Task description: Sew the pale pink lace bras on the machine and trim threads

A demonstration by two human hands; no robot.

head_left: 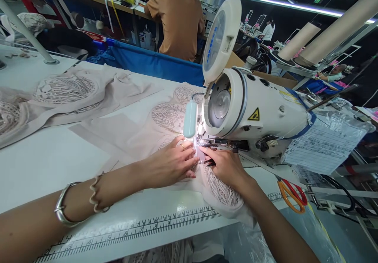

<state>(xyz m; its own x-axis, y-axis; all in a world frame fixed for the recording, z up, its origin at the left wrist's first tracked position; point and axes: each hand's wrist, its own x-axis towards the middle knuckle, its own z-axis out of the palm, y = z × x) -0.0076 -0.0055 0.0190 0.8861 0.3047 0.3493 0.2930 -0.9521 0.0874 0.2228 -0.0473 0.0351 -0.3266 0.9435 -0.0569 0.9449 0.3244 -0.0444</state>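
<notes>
Pale pink lace fabric (223,190) lies under the needle area of a white sewing machine (265,101), with a lit spot at the needle. My left hand (175,160) rests flat on the fabric left of the needle, its fingers apart. On the right, my right hand (226,166) has its index finger stretched onto the fabric beside the presser foot. Its other fingers curl around small dark scissors (210,162), partly hidden by the hand. A light green lamp (189,119) hangs just above my left fingers.
More lace pieces (67,91) are spread at the left. A printed ruler (147,227) runs along the table's front edge. Orange and red scissors (291,195) hang at the right. A person in brown (180,23) sits beyond a blue cloth bin (141,62).
</notes>
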